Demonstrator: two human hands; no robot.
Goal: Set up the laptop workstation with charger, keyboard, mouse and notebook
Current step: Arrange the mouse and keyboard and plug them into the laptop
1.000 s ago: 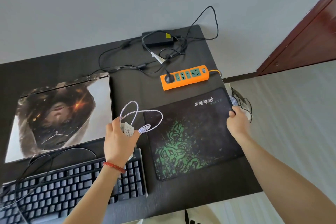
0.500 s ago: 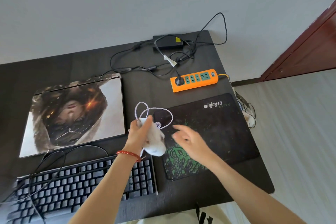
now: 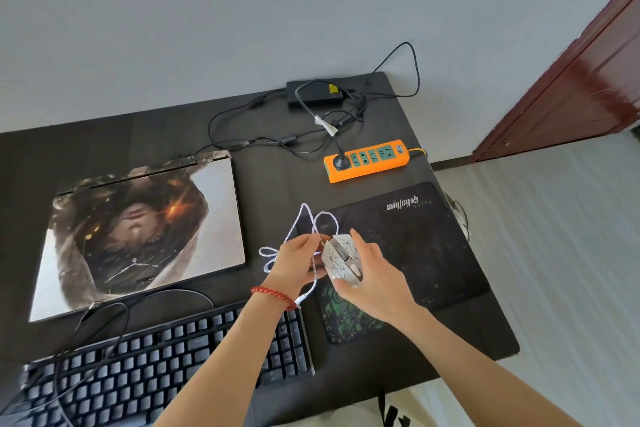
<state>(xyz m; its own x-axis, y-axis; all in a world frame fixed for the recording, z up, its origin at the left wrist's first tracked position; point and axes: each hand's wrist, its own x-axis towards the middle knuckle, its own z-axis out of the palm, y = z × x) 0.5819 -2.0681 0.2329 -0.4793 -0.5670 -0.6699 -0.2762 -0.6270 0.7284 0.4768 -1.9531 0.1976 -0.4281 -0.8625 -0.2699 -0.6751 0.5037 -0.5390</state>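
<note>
While both hands grip one white mouse (image 3: pixel 343 260), left hand (image 3: pixel 294 265) pinching its cord (image 3: pixel 310 218), right hand (image 3: pixel 375 279) cupping it, one keyboard (image 3: pixel 166 361), one laptop (image 3: pixel 138 232)

Home room: dark desk (image 3: pixel 460 350), wooden door (image 3: pixel 588 80).

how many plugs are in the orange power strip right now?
1: a black plug sits in the socket at the left end of the orange power strip. The other sockets look empty.
</note>
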